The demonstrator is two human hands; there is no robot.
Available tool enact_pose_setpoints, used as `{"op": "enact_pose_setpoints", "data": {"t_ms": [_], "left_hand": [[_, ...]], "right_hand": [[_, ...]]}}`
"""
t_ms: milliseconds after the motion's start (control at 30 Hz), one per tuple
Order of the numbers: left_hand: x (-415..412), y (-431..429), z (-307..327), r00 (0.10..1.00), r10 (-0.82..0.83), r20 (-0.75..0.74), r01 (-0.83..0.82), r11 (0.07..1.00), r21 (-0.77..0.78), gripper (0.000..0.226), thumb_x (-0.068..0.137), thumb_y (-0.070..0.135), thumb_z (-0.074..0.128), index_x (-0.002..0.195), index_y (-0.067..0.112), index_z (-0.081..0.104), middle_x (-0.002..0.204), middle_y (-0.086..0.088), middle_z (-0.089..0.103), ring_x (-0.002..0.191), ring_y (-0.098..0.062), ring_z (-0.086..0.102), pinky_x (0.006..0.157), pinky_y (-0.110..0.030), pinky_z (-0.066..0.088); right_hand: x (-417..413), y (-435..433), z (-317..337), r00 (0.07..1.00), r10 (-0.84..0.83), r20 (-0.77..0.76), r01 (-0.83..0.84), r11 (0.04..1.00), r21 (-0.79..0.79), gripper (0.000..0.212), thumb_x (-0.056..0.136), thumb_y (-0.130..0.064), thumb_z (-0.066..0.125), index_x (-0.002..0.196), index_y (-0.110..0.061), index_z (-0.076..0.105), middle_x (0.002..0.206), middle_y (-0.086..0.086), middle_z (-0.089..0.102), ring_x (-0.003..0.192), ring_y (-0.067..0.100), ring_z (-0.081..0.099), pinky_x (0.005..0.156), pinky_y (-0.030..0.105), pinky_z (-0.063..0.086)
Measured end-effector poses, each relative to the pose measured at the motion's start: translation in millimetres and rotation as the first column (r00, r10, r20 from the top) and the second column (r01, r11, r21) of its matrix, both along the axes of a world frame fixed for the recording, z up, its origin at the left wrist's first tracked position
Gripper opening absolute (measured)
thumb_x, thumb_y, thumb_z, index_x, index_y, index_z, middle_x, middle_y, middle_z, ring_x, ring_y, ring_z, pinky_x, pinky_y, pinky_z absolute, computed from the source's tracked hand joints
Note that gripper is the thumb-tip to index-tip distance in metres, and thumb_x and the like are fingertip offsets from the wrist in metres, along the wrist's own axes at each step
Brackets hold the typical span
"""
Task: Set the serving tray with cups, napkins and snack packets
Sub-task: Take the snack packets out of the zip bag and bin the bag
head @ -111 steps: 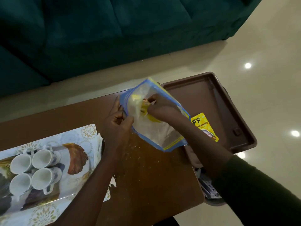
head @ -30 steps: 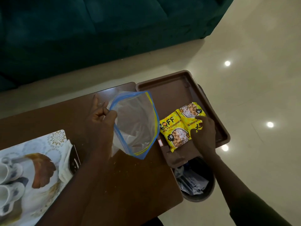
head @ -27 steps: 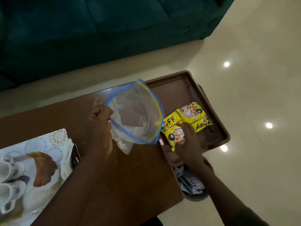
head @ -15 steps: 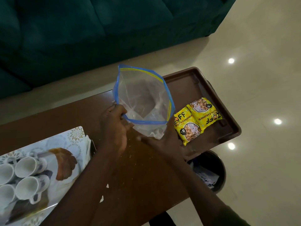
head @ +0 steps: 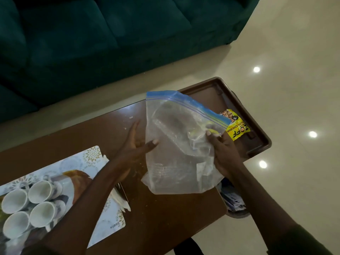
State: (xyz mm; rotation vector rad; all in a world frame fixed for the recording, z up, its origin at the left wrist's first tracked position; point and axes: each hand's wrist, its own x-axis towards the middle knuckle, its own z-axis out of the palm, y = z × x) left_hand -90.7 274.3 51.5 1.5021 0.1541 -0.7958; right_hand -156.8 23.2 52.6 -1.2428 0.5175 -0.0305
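Above table [head: 165, 218]: one zip bag [head: 174, 153], right hand [head: 223, 153] pinching it, left hand [head: 134, 150] flat against; four cups [head: 39, 188], one snack packet [head: 237, 129].

A dark teal sofa [head: 110, 43] fills the upper part of the view, standing on a glossy cream floor [head: 287, 92] that carries several round light reflections [head: 256, 69]. A brown wooden tabletop [head: 165, 221] runs across the lower half, scattered with pale specks [head: 130, 117] near its far edge. Above it hangs a clear, crumpled zip-seal bag [head: 174, 153] with a blue and yellow closure strip along its top. A dark waste bin [head: 237, 214] holding crumpled papers sits on the floor just beside the tabletop's right edge.
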Motion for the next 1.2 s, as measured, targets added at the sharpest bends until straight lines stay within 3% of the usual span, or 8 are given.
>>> {"op": "enact_pose_setpoints", "data": {"t_ms": [267,433,567,700,800,933,1067,1200], "left_hand": [[-13.3,-9.9,-22.7,0.977,0.203,-0.065,-0.208,0.973,-0.103,0.058,0.078,0.006,0.074,0.125,0.033,0.051,0.124,-0.012,0.066,0.102,-0.027,0.071,0.077,-0.045,0.06],[-4.6,2.9,-17.6,0.951,0.292,0.103,-0.284,0.955,-0.091,0.082,0.083,-0.008,0.064,0.134,0.051,0.039,0.148,-0.007,0.042,0.121,-0.029,0.058,0.087,-0.044,0.057],[-8.2,-2.4,-17.7,0.959,0.265,0.102,-0.254,0.961,-0.109,0.088,0.085,-0.008,0.062,0.136,0.059,0.036,0.16,-0.005,0.026,0.134,-0.029,0.047,0.097,-0.043,0.053],[-10.2,-6.8,-12.1,0.955,0.279,0.097,-0.266,0.956,-0.127,0.088,0.087,-0.007,0.059,0.136,0.061,0.034,0.161,-0.001,0.024,0.13,-0.022,0.05,0.08,-0.028,0.059],[-12.3,-12.9,-7.0,0.948,0.295,0.123,-0.279,0.951,-0.132,0.075,0.09,-0.005,0.056,0.138,0.051,0.041,0.154,0.0,0.039,0.128,-0.019,0.054,0.096,-0.041,0.055],[-12.9,-20.3,-1.8,0.977,0.175,0.124,-0.16,0.98,-0.118,0.053,0.092,0.002,0.056,0.133,0.036,0.056,0.115,0.006,0.069,0.108,-0.023,0.064,0.093,-0.046,0.056],[-5.5,-11.9,1.4,0.994,0.112,0.003,-0.11,0.979,-0.17,0.076,0.074,0.005,0.073,0.138,0.038,0.047,0.142,-0.004,0.053,0.12,-0.028,0.061,0.088,-0.043,0.057],[-3.8,-15.2,2.4,0.989,0.08,0.126,-0.06,0.986,-0.154,0.082,0.085,-0.007,0.062,0.143,0.046,0.037,0.137,0.036,0.042,0.12,0.004,0.052,0.091,-0.022,0.053]], "right_hand": [[-12.7,16.0,-4.2,0.943,0.282,-0.176,-0.285,0.958,0.009,0.06,0.074,-0.02,0.08,0.127,-0.016,0.051,0.12,0.018,0.066,0.109,0.032,0.066,0.088,0.047,0.057],[-10.7,7.1,-6.6,0.978,-0.109,-0.18,0.088,0.989,-0.12,0.063,0.083,-0.006,0.071,0.131,-0.027,0.036,0.105,0.031,0.064,0.085,0.036,0.067,0.08,0.058,0.054],[-12.2,3.7,-10.6,0.974,-0.059,-0.216,0.072,0.996,0.05,0.061,0.084,-0.024,0.071,0.128,-0.049,0.036,0.116,0.013,0.065,0.065,0.011,0.069,0.055,0.028,0.056],[-16.8,-1.3,-8.5,0.983,-0.054,-0.174,0.073,0.992,0.105,0.084,0.071,-0.02,0.079,0.136,-0.049,0.033,0.131,0.021,0.055,0.112,0.03,0.06,0.097,0.049,0.048],[-19.3,-2.2,-10.1,0.957,-0.234,-0.173,0.233,0.972,-0.026,0.072,0.081,0.004,0.069,0.131,-0.037,0.038,0.085,0.021,0.069,0.073,0.026,0.068,0.067,0.038,0.055],[-18.6,-4.0,-9.6,0.896,-0.369,-0.247,0.341,0.928,-0.15,0.058,0.084,0.004,0.066,0.128,-0.018,0.034,0.085,0.005,0.061,0.056,0.009,0.066,0.047,0.021,0.053],[-22.5,-9.5,3.8,0.918,-0.21,-0.337,0.238,0.97,0.044,0.061,0.083,-0.006,0.07,0.126,-0.03,0.034,0.113,0.01,0.058,0.082,0.019,0.06,0.054,0.031,0.051],[-38.2,-8.4,24.2,0.984,0.003,-0.177,-0.043,0.974,-0.223,0.053,0.074,-0.022,0.081,0.112,-0.037,0.047,0.131,0.002,0.053,0.114,0.028,0.061,0.082,0.047,0.058]]}}
